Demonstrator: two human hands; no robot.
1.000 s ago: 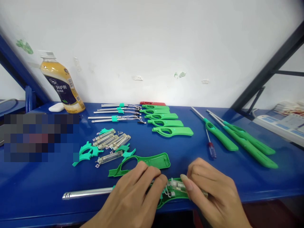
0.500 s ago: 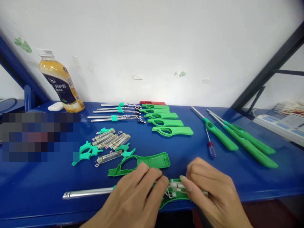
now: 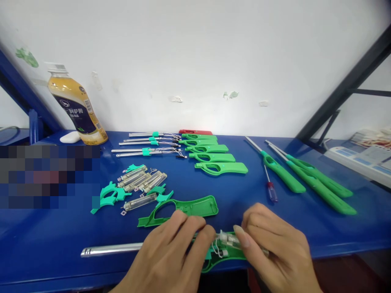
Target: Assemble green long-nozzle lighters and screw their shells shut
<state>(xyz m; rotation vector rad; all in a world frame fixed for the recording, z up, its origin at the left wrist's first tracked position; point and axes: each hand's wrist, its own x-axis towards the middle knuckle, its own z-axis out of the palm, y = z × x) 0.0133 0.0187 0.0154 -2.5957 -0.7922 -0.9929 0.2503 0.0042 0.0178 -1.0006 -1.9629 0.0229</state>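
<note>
Cartridge (image 3: 231, 240) (clear) sits in the right hand (image 3: 276, 248).

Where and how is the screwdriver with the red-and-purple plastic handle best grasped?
Probably by its thick handle, pinched across the sides from above: it lies flat with that end toward the person, while the thin metal shaft runs close beside a green plastic lighter body.
</note>
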